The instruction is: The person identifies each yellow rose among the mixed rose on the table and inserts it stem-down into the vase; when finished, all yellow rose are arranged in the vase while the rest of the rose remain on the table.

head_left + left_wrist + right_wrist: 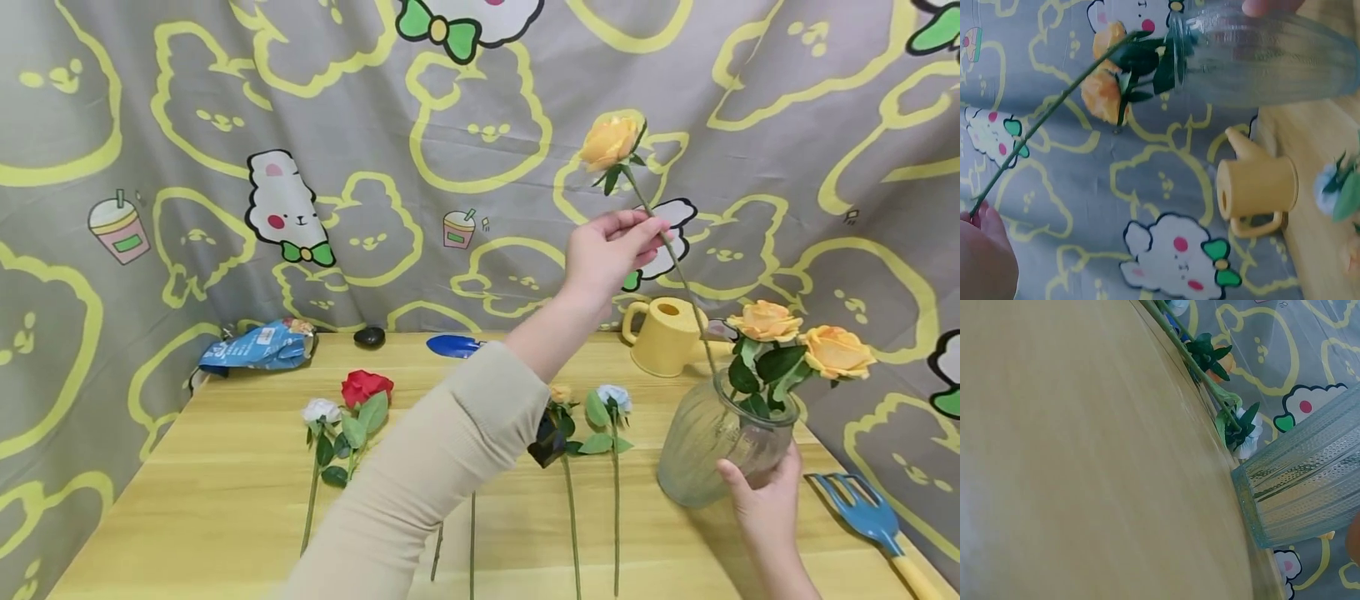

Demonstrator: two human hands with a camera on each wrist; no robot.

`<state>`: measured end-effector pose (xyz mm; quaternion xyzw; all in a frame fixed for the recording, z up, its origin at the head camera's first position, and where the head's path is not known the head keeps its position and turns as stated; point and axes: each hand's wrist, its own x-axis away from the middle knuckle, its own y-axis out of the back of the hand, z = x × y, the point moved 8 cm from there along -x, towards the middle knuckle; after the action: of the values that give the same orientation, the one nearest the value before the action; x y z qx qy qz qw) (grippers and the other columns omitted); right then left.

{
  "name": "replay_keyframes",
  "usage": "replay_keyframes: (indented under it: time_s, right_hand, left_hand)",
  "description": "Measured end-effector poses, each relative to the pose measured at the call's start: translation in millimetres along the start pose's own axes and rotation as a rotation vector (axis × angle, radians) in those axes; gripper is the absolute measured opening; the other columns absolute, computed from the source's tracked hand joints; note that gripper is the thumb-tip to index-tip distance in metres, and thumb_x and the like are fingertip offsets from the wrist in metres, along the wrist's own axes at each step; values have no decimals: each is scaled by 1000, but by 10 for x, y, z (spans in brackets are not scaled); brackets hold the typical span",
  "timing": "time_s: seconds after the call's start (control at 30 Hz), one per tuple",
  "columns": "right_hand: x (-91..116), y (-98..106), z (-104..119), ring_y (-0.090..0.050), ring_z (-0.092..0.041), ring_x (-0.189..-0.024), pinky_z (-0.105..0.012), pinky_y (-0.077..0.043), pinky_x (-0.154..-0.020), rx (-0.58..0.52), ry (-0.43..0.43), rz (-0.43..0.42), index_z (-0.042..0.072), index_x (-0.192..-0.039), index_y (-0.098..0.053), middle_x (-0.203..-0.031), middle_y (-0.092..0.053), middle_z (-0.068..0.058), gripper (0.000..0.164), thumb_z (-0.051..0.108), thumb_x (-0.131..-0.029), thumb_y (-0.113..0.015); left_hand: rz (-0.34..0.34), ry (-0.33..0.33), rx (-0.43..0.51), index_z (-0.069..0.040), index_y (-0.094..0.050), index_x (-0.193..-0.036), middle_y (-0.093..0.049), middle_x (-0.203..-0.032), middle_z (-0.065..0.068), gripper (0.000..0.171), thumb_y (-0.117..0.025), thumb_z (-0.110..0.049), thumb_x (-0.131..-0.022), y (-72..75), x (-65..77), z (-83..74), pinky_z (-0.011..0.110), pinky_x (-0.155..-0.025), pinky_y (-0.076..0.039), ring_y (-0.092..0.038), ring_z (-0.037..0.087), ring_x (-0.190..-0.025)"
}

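My left hand [611, 254] pinches the stem of an orange-yellow rose [611, 143] high above the table. Its long stem slants down to the rim of a ribbed glass vase [693, 454], with the lower end at the mouth beside leaves in the left wrist view. Two more orange-yellow roses [834, 353] stand in the vase and lean right. With thumb and fingers around its lower right side, my right hand [768, 508] grips the vase, which tilts a little. In the right wrist view the vase's base [1250, 509] shows near the table.
On the table lie a white rose [321, 410], a red rose [366, 387], a light blue rose [615, 397] and other stems, partly behind my left sleeve. A yellow watering can [667, 337] stands behind the vase; a blue fork [862, 508] lies at right. A blue bag [258, 346] sits back left.
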<state>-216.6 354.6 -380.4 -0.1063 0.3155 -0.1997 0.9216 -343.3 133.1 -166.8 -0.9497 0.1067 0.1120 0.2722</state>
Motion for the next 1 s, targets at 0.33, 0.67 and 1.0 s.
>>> replay_keyframes:
  time_s: [0.33, 0.67, 1.0]
  right_hand:
    - [-19, -45, 25, -43, -17, -110, -18, -40, -87, -30, 25, 31, 3, -135, -31, -119, -42, -12, 75, -18, -71, -64]
    - [4, -38, -7, -43, -17, -111, -17, -39, -88, -28, 1, 8, 4, -135, -30, -123, -40, -12, 76, -17, -70, -65]
    - [6, -35, -9, -44, -17, -110, -18, -39, -89, -35, 15, 3, 4, -134, -30, -122, -41, -13, 77, -16, -70, -67]
  left_hand:
    - [-60, -132, -71, 4, -63, -84, -66, -73, 6, 11, -68, -4, -77, -148, 89, 298, 19, -59, -52, -62, 7, -62]
    - [65, -66, -394, 0, -65, -78, -68, -71, 4, 11, -70, -11, -78, -257, 329, 829, 14, -55, -49, -58, -1, -57]
    - [164, 142, -599, -8, -68, -78, -64, -62, -7, 7, -71, -13, -77, -318, 493, 1278, 14, -48, -46, -54, 0, -49]
